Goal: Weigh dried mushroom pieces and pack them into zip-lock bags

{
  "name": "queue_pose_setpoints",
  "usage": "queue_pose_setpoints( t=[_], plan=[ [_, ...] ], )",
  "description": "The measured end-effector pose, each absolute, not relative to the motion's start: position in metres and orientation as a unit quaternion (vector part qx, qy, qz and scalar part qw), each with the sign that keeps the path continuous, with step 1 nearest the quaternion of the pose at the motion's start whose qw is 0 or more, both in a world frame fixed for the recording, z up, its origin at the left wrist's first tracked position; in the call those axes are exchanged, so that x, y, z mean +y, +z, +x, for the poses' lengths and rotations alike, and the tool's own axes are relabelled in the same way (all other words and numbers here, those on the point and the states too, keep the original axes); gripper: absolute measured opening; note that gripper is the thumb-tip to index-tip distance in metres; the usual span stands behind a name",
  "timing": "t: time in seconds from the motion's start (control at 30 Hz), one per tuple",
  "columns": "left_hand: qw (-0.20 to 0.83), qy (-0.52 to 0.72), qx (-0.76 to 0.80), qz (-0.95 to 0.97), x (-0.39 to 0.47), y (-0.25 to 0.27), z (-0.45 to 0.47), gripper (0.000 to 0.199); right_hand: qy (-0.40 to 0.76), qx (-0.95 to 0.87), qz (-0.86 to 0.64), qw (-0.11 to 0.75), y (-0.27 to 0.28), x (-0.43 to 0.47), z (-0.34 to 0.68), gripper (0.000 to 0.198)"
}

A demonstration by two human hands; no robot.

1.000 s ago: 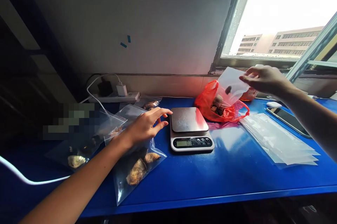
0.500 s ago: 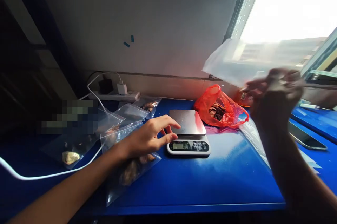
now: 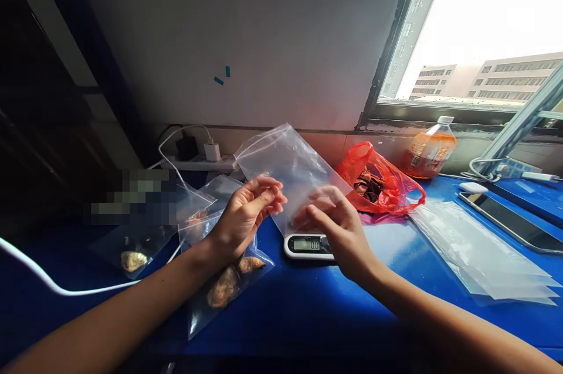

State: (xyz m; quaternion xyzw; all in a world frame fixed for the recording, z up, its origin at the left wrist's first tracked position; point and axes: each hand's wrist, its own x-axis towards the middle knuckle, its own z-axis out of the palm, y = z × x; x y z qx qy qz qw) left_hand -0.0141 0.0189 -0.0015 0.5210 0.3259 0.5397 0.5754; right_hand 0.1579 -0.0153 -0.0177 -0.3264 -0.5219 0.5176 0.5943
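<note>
My right hand [image 3: 347,227] holds a clear zip bag [image 3: 288,154] by its lower right part, with some fingers showing through the film. The bag slants above the kitchen scale [image 3: 308,248], hiding its metal plate; the display reads 0.0. At the bag's left edge my left hand [image 3: 248,216] is closed, thumb against fingers. Whether it grips the film I cannot tell. Below my left wrist lies a filled zip bag [image 3: 224,289] with brown, dried-looking pieces. Right of the scale sits a red plastic bag [image 3: 396,201] with dark brown curled pieces in it.
Further left lies another zip bag with a pale piece [image 3: 133,261], near a white cable [image 3: 65,291]. A power strip [image 3: 224,163] runs along the wall. At right are flat zip bags [image 3: 479,245], a phone [image 3: 510,221] and an orange drink bottle [image 3: 433,148].
My right hand has brought the zip bag down and left, from before the window to above the scale. My left hand has lifted off the scale's edge and its fingers have closed.
</note>
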Motion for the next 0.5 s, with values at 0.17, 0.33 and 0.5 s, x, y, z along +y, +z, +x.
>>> queue_pose_setpoints(
  t=[0.17, 0.33, 0.5],
  plan=[
    [0.523, 0.461, 0.336, 0.633, 0.021, 0.003, -0.018, 0.02, 0.527, -0.539, -0.331, 0.568, -0.011, -0.002, 0.189, 0.034],
    [0.517, 0.391, 0.316, 0.693, 0.02, 0.002, -0.019, 0.012, 0.51, -0.556, -0.377, 0.537, -0.009, 0.004, 0.201, 0.036],
    [0.525, 0.438, 0.328, 0.652, 0.023, 0.004, -0.023, 0.015, 0.502, -0.602, -0.385, 0.488, -0.013, -0.004, 0.189, 0.034]
  ],
)
